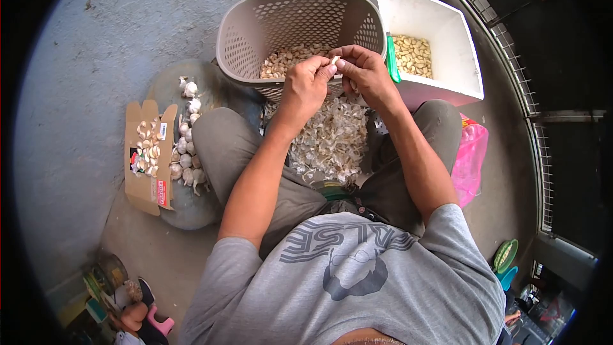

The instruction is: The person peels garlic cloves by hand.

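Note:
My left hand [306,89] and my right hand [367,76] meet over the near rim of a grey-brown perforated basket [233,16]. Between their fingertips they pinch a small pale garlic clove [334,60]. The lower fingers of my right hand curl in, and whether they hold anything else is unclear. Unpeeled cloves [290,61] cover the basket's bottom. Below my hands, between my legs, lies a heap of papery garlic skins [332,137].
A white foam box [440,13] with peeled cloves and a green-handled tool [392,61] on its edge stands at right. Whole garlic bulbs [185,147] and a cardboard box [140,191] with cloves are at left. A pink bag [469,163] lies by my right knee. Another person [134,316] is partly visible lower left.

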Demonstrator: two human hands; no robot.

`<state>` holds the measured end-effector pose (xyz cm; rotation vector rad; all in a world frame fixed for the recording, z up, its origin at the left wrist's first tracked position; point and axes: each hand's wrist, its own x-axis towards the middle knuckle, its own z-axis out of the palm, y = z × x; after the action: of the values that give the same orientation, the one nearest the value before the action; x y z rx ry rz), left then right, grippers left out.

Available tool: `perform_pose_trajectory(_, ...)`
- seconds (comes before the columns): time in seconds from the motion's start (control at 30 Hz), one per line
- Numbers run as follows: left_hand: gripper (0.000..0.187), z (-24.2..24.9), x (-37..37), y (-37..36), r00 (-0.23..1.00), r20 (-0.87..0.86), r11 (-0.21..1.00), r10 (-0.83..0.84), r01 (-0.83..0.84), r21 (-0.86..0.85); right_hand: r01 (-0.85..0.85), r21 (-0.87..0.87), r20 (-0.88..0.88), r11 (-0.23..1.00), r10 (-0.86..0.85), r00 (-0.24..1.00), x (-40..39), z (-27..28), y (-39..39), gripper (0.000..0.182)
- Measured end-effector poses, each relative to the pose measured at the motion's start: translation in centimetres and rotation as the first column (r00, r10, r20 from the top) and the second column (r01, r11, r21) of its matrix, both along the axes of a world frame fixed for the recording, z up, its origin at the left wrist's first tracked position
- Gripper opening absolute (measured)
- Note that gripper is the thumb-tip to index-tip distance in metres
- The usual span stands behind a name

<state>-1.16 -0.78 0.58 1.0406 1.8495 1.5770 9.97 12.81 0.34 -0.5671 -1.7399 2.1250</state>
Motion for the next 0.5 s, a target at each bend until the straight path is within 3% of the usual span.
perform_pose_trajectory(0.17, 0.02, -0.6, -0.3, 0.3, 0.961, 0.278, 0.985, -0.006, -0.042, 0.169, -0.035, 0.047, -0.054, 0.998, 0.037, 0.998, 0.0, 0.4, 0.0, 0.023)
perform_pose_trajectory(0.5, 0.024, -0.1, -0.4, 0.1, 0.986, 0.168, 0.996, 0.008, -0.024, 0.092, 0.004, 0.26, 0.086, 0.966, -0.028, 0.996, 0.1, 0.9, 0.2, 0.013)
